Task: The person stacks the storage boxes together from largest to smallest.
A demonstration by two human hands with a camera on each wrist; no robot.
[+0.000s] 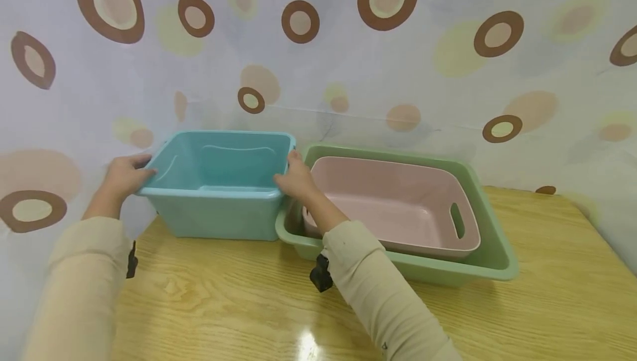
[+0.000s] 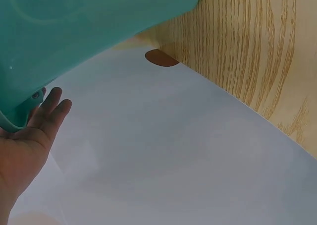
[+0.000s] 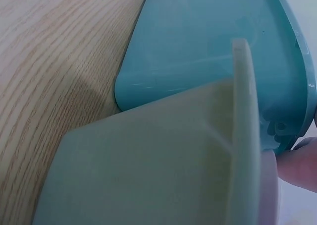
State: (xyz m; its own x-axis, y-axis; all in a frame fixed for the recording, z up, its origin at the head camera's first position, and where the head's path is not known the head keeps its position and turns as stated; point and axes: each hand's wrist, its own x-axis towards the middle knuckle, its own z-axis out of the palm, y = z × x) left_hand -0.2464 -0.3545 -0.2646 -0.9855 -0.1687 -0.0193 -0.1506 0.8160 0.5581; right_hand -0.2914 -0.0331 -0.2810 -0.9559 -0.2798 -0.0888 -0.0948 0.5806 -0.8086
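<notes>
A blue plastic basin (image 1: 219, 212) stands upright on the table's left part, near the wall covering. My left hand (image 1: 125, 176) holds its left rim, thumb at the edge; in the left wrist view the fingers of that hand (image 2: 34, 136) reach under the rim. At the right rim, my right hand (image 1: 297, 177) grips the basin, thumb over the near corner. Only part of the right hand (image 3: 302, 165) shows in the right wrist view. Close beside the basin sits a green basin (image 1: 490, 239), with a pink basin (image 1: 388, 189) with a handle slot lying inside it.
Light wood grain covers the table (image 1: 224, 294). Behind it hangs a pale wall covering (image 1: 328, 62) with brown, yellow and peach ovals, and it also runs along the left side. The green basin's left edge is right against the blue basin's side.
</notes>
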